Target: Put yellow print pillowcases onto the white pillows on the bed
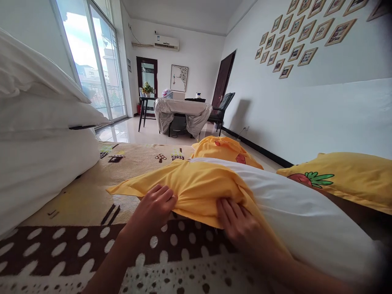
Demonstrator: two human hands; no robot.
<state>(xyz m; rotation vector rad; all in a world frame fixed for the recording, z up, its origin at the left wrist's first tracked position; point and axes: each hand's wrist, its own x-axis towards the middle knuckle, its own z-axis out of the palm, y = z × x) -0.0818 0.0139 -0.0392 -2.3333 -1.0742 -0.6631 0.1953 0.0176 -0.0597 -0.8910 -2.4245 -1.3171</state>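
Observation:
A yellow pillowcase (196,181) lies partly over one end of a white pillow (294,204) in front of me. My left hand (157,206) is closed on the pillowcase's near edge, gathering the cloth into creases. Further right, my right hand (237,218) grips the same cloth close to the pillow, its fingertips tucked into the fabric. An empty-looking corner of the case stretches out flat to the left. Most of the pillow is still bare white and runs toward the lower right.
A patterned blanket (82,204) lies beneath. White pillows (43,163) are stacked at the left. Another yellow piece (225,149) with carrot prints sits behind, and a yellow carrot-print pillow (346,179) at the right. A covered table (183,108) and black chair (223,108) stand farther off.

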